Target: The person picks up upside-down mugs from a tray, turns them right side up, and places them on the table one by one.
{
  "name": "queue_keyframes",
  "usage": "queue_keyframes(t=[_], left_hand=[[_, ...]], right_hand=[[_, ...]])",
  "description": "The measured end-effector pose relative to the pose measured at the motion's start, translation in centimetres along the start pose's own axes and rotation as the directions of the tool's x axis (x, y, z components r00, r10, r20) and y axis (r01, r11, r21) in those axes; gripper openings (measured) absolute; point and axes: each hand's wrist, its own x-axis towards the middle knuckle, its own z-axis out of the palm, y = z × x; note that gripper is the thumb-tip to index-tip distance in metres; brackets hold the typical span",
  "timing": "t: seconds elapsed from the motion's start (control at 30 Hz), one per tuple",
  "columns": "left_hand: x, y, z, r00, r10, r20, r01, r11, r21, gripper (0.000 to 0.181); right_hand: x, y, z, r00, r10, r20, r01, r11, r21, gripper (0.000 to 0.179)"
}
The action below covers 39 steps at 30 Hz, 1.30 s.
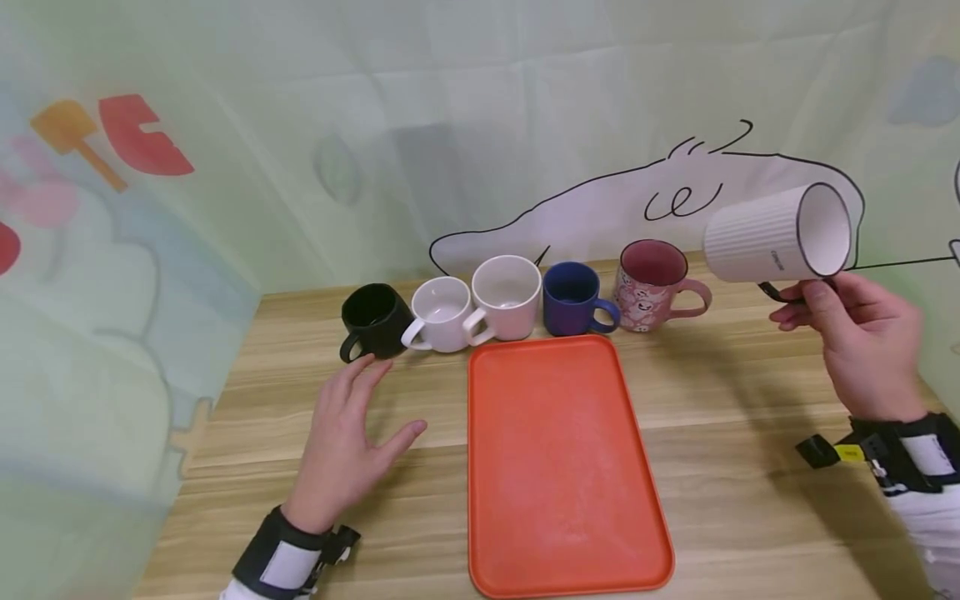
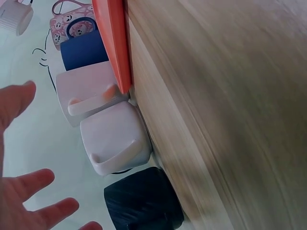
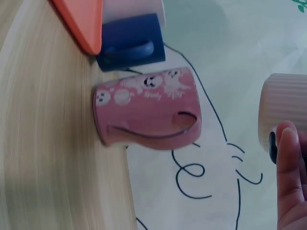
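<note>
My right hand (image 1: pixel 870 342) grips the black handle of a white ribbed mug (image 1: pixel 757 237), raised above the table and tipped on its side, its dark-rimmed mouth facing right. Fingers and thumb (image 3: pixel 289 148) close round that handle in the right wrist view. My left hand (image 1: pixel 345 442) hovers over the table with fingers spread and holds nothing. Nearest to it is a black mug (image 1: pixel 375 321), just beyond the fingertips. Along the back stand a small white mug (image 1: pixel 441 312), a larger white mug (image 1: pixel 507 296), a blue mug (image 1: pixel 572 298) and a pink patterned mug (image 1: pixel 651 287).
An orange-red rectangular tray (image 1: pixel 562 467) lies on the wooden table (image 1: pixel 720 500) between my hands, its far edge close to the row of mugs. A pale printed curtain (image 1: pixel 480 125) hangs behind the table and along its left side.
</note>
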Motion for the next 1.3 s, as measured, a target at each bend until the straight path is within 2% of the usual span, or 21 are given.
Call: queue_keyframes(t=[0.13, 0.23, 0.43, 0.47, 0.6, 0.7, 1.03, 1.13, 1.3], left_hand=[[0.0, -0.2, 0.1, 1.0, -0.004, 0.03, 0.003, 0.999, 0.039, 0.091], [-0.1, -0.2, 0.1, 0.999, -0.011, 0.045, 0.009, 0.998, 0.056, 0.094], [-0.2, 0.0, -0.2, 0.997, -0.032, 0.069, 0.027, 0.997, 0.075, 0.095], [-0.2, 0.0, -0.2, 0.997, -0.035, 0.074, 0.029, 0.997, 0.078, 0.095], [-0.4, -0.1, -0.1, 0.995, -0.038, 0.093, 0.029, 0.995, 0.095, 0.097], [-0.5, -0.2, 0.0, 0.994, -0.034, 0.107, 0.022, 0.994, 0.11, 0.1], [-0.8, -0.3, 0.0, 0.987, -0.04, 0.157, 0.014, 0.987, 0.16, 0.106], [-1.0, -0.2, 0.0, 0.981, -0.063, 0.183, 0.03, 0.984, 0.174, 0.107], [-1.4, -0.1, 0.1, 0.973, -0.092, 0.213, 0.053, 0.982, 0.183, 0.107]], right_hand=[[0.2, 0.2, -0.5, 1.0, 0.007, -0.025, -0.008, 0.999, -0.042, 0.03], [0.3, 0.2, -0.7, 0.999, 0.014, -0.043, -0.019, 0.993, -0.116, 0.03], [0.6, 0.6, -1.1, 0.998, -0.005, -0.057, -0.001, 0.995, -0.099, 0.029], [0.6, 0.7, -1.2, 0.998, -0.003, -0.065, -0.005, 0.992, -0.123, 0.029], [0.8, 1.0, -1.6, 0.995, 0.004, -0.103, -0.029, 0.971, -0.239, 0.027], [0.9, 1.3, -1.9, 0.993, -0.001, -0.114, -0.037, 0.943, -0.331, 0.026], [1.1, 2.9, -3.0, 0.991, 0.035, -0.133, -0.098, 0.855, -0.51, 0.027], [1.1, 3.5, -3.2, 0.992, 0.046, -0.121, -0.103, 0.847, -0.522, 0.024], [0.9, 4.4, -3.5, 0.995, 0.054, -0.08, -0.087, 0.852, -0.516, 0.022]])
